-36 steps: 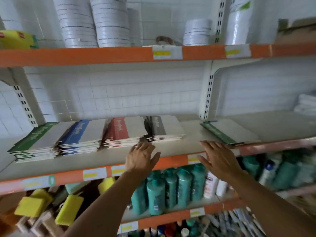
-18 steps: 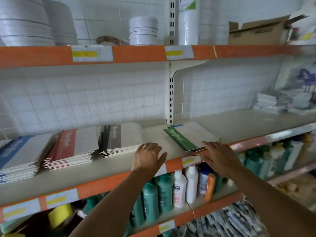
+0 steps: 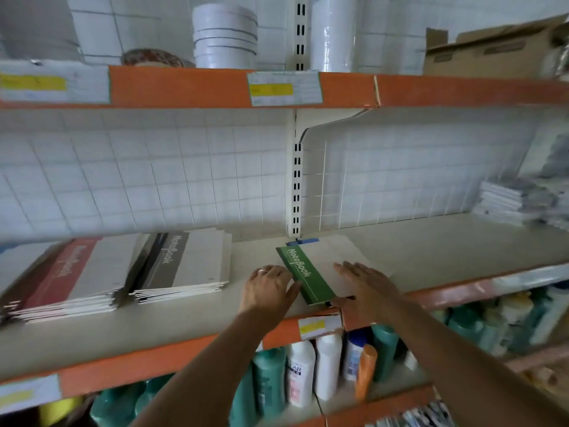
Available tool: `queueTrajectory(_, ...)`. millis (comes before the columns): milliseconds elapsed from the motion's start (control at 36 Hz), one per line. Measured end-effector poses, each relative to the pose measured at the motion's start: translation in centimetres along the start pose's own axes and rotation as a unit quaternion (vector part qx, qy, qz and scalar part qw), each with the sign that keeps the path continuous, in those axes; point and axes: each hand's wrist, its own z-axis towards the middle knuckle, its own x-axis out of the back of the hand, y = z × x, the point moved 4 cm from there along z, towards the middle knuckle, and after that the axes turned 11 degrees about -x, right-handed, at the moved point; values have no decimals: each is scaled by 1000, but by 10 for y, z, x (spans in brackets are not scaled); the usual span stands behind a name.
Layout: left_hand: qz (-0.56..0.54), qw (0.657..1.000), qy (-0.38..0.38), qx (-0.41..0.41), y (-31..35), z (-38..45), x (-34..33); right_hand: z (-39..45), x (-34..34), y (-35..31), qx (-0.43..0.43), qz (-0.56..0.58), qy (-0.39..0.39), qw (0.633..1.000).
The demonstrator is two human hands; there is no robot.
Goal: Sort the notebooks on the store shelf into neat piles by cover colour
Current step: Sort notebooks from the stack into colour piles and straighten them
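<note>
Your right hand (image 3: pixel 366 283) lies flat, covering the green notebook (image 3: pixel 308 274); your left hand (image 3: pixel 269 286), fingers relaxed, touches its spine. A blue cover (image 3: pixel 303 241) peeks out beneath it.

White tiled wall (image 3: pixel 172 180) — orange-edged shelving (image 3: pixel 184 87)

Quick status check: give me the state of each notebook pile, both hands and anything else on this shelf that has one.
green notebook: lying flat and askew on a small leftover pile, a blue edge showing underneath.
grey pile: stacked, fairly even.
red pile: stacked, edges fanned out.
left hand: open, against the green notebook's spine edge.
right hand: open, resting flat on its cover.
cardboard box: on the top shelf, flaps open.
</note>
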Motion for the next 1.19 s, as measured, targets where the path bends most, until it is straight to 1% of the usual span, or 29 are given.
queueTrajectory(111, 14, 999, 26, 31, 11, 4, -4, 17, 0, 6, 42, 29, -37, 998)
queueTrajectory(222, 23, 996, 47, 71, 22, 10, -6, 20, 10, 5, 85, 24, -32, 996)
queueTrajectory(361, 50, 987, 112, 104, 35, 7, -6, 27, 12, 7, 139, -38, 42, 989)
queueTrajectory(472, 40, 979, 146, 135, 41, 4, 0, 31, 4, 6, 181, -46, 95, 978)
queueTrajectory(583, 45, 967, 198, 156, 44, 4, 7, 34, 2, 11, 187, -43, 102, 976)
queueTrajectory(722, 40, 959, 250, 124, 50, 21, 9, 42, 16, 19, 209, -28, 126, 969)
queueTrajectory(806, 23, 955, 276, 108, 58, 34, 8, 42, 28, 33, 186, -23, 135, 973)
queueTrajectory(889, -1, 954, 282, 99, 63, 45, 1, 41, 35, 50, 148, -21, 130, 980)
queueTrajectory(944, -12, 961, 262, 86, 67, 52, -6, 43, 35, 60, 129, -18, 127, 983)
queueTrajectory(972, -19, 971, 226, 74, 71, 57, -10, 44, 34, 65, 123, -16, 127, 984)
queueTrajectory(1028, -27, 993, 100, 63, 79, 66, -22, 46, 32, 75, 108, -9, 128, 986)
queueTrajectory(1083, -54, 996, -23, 69, 83, 70, -39, 47, 32, 84, 90, 3, 125, 988)
queueTrajectory(1139, -61, 990, -107, 64, 86, 70, -50, 48, 30, 92, 70, 13, 117, 991)
queueTrajectory(1194, -52, 984, -161, 51, 88, 70, -59, 49, 29, 99, 50, 16, 118, 992)
